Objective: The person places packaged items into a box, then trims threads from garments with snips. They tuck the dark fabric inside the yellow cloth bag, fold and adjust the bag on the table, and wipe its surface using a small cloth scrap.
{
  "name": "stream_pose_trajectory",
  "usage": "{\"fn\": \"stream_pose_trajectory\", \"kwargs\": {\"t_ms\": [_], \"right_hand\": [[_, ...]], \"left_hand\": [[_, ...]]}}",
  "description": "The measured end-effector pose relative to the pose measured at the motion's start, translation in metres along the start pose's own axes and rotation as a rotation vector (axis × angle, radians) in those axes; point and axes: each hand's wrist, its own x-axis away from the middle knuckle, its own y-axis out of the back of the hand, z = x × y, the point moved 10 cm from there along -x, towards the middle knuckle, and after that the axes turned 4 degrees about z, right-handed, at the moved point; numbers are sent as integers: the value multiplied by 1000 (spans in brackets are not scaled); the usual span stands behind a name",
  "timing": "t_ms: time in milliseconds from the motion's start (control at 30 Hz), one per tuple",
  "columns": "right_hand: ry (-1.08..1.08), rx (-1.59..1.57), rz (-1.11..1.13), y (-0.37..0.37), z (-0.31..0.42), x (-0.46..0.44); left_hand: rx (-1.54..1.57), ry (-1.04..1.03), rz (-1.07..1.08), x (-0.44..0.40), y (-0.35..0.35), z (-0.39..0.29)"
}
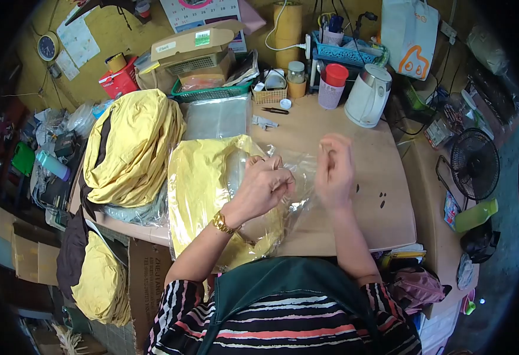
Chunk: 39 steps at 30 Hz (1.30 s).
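A yellow cloth item [197,177] lies inside a clear plastic bag [179,228] on the brown table, at its front edge. Over the right part of the bag is my left hand [269,182], fingers curled and pressed together; what they hold, if anything, is hidden. My right hand [334,171] is raised to the right of the bag, beside its crinkled clear end. Its fingers are curled and slightly blurred, and I cannot make out whether they hold the film. A gold watch [223,223] circles the left wrist.
A tall pile of yellow cloth [132,142] stands at the left, with flat clear bags [217,117] behind. A white kettle [367,97], pink cup [332,89], small tweezers [275,110] and baskets line the back. A black fan [474,164] stands far right.
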Motion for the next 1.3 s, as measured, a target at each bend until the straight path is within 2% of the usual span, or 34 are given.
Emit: {"fn": "stream_pose_trajectory", "kwargs": {"t_ms": [33, 67, 100, 133, 167, 200, 233, 267, 300, 333, 367, 433, 500, 633, 767, 833, 867, 933, 967, 1000, 1033, 1100, 1167, 1200, 1233, 1267, 1300], "right_hand": [[173, -9, -151, 14, 29, 3], [174, -10, -154, 16, 35, 4], [112, 99, 129, -12, 34, 2], [45, 207, 414, -38, 26, 10], [39, 208, 413, -37, 22, 10], [-86, 231, 512, -45, 0, 11], [-211, 252, 612, -53, -20, 15], [-212, 250, 614, -55, -24, 16], [-262, 118, 599, -57, -29, 17], [-313, -14, 583, -59, -34, 20], [-317, -17, 586, -61, -40, 22], [-464, -455, 767, -86, -45, 38], [-471, -483, 829, -87, -39, 40], [-483, -548, 967, -94, -34, 49], [-457, -453, 866, -92, -49, 46], [-556, -676, 586, -79, -59, 36], [-560, -677, 587, -79, -61, 37], [-770, -973, 318, -69, -83, 39], [-775, -974, 321, -69, -87, 42], [-834, -1119, 253, -70, -96, 48], [-887, -1264, 179, -71, -104, 53], [-839, -1307, 227, -69, -104, 53], [-788, -1351, 278, -69, -91, 55], [-586, -1096, 386, -59, -60, 44], [-388, -836, 481, -54, -30, 37], [-393, -838, 483, -54, -16, 35], [-153, -579, 485, -47, 11, 26]], "left_hand": [[-3, -1, -5, -2, -1, -2], [0, -86, -79, -1, 2, -14], [6, -170, -149, 3, 7, -25], [9, -172, -143, 6, 9, -28], [-179, -118, -50, 7, 4, -28], [-370, -64, 40, 7, -3, -25], [-371, -64, 41, 8, -6, -24], [-495, -48, -79, 10, -3, -22], [-618, -31, -199, 14, 2, -21], [-618, -27, -195, 14, -3, -17], [-613, -57, -266, 16, -1, -17], [-609, -86, -339, 18, -2, -16], [-408, -132, -464, 23, 5, -16], [-393, -165, -514, 26, 11, -16], [-394, -130, -528, 27, 11, -19], [-393, -107, -538, 30, 14, -23], [-349, -65, -511, 33, 16, -21], [-308, -18, -486, 37, 19, -16], [-71, 23, -446, 39, 18, -5], [166, 62, -402, 40, 15, 6], [167, 63, -402, 44, 17, 10], [701, 257, -332, 52, 4, 46], [635, 293, -337, 57, 14, 49], [569, 327, -344, 58, 21, 50], [345, 310, -335, 55, 37, 36], [346, 316, -334, 54, 44, 27], [276, 256, -310, 50, 51, 10]]}}
